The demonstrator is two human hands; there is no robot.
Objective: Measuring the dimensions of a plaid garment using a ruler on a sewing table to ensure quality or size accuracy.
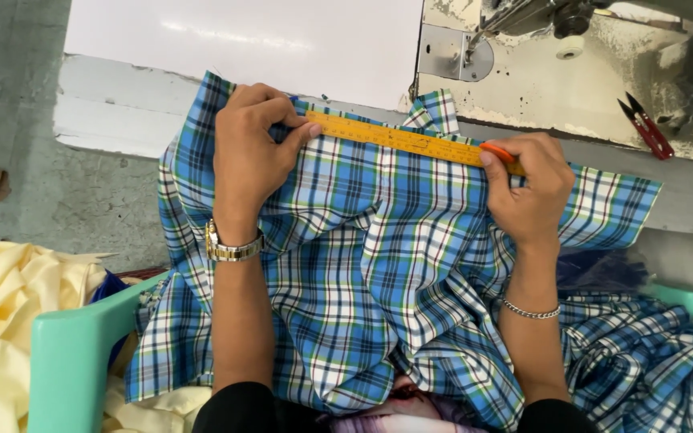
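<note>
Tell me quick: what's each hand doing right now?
Left hand: fingers pressing one end of the yellow ruler onto the plaid fabric.
Right hand: closed on the ruler's other end, with something orange.

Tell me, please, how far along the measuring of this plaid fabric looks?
Done: the blue plaid fabric is spread over the table edge. In hand: the left hand and right hand press a yellow ruler along its top edge; something orange sits under the right fingers. Left: the red thread snips and sewing machine sit untouched.
</note>
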